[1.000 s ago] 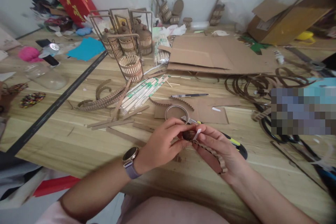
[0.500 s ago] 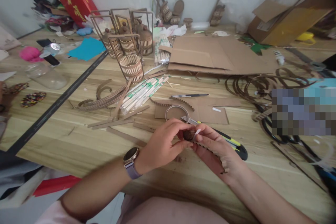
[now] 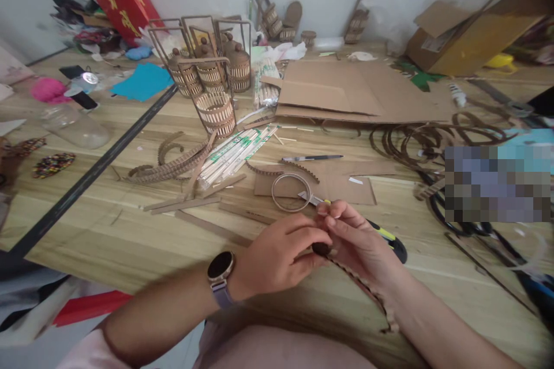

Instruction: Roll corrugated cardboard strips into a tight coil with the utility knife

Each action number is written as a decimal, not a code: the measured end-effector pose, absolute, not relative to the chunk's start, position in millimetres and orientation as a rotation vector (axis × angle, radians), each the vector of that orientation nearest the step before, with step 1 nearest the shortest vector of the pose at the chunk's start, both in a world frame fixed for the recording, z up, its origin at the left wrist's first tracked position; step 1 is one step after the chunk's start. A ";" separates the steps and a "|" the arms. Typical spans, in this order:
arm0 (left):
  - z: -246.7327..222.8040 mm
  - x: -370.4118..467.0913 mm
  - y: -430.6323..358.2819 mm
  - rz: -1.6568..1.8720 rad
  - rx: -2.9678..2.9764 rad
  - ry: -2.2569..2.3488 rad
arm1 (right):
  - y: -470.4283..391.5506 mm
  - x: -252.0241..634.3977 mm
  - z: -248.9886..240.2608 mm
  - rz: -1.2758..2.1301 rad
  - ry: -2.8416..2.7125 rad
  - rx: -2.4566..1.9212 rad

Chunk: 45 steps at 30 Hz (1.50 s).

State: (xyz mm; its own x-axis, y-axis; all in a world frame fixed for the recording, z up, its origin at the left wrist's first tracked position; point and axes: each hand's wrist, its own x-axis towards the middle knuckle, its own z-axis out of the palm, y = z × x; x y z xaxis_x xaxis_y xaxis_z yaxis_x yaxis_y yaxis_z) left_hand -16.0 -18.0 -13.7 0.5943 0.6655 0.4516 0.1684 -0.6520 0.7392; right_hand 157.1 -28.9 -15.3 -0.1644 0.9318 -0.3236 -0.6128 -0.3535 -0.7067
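My left hand point(image 3: 281, 251) is closed on a small dark roll point(image 3: 321, 248) at one end of a corrugated cardboard strip point(image 3: 363, 281). The strip's loose, ridged tail hangs down past my right palm and wrist. My right hand point(image 3: 359, 236) meets the left, thumb and forefinger pinched together above the roll; what lies between those fingertips is too small to tell. Under and behind my right hand lies a yellow-and-black utility knife point(image 3: 389, 239), partly hidden. Just beyond my hands rests a thin cardboard ring point(image 3: 273, 193), beside the knife's blade.
Bundled sticks point(image 3: 236, 155), cardboard strips point(image 3: 177, 164) and a pen point(image 3: 312, 158) lie ahead. Small stick-sided baskets point(image 3: 215, 115) with tall handles stand behind them. Flat cardboard sheets point(image 3: 337, 86) fill the back middle. Coiled strips point(image 3: 402, 138) and black-handled scissors point(image 3: 450, 213) are at right.
The roll and both hands' fingers have shifted slightly toward me, and the strip's tail hangs lower. A white sliver at my right fingertips no longer shows. My right fingers have drawn up from the roll.
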 end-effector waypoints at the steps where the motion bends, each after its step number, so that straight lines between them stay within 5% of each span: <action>1: -13.3 -16.1 -18.0 0.987 2.147 0.684 | -28.1 158.6 -13.5 1.739 -0.512 -0.901; 45: -11.4 -21.0 -11.1 1.055 2.166 0.813 | -31.0 161.2 -11.6 1.859 -0.566 -1.057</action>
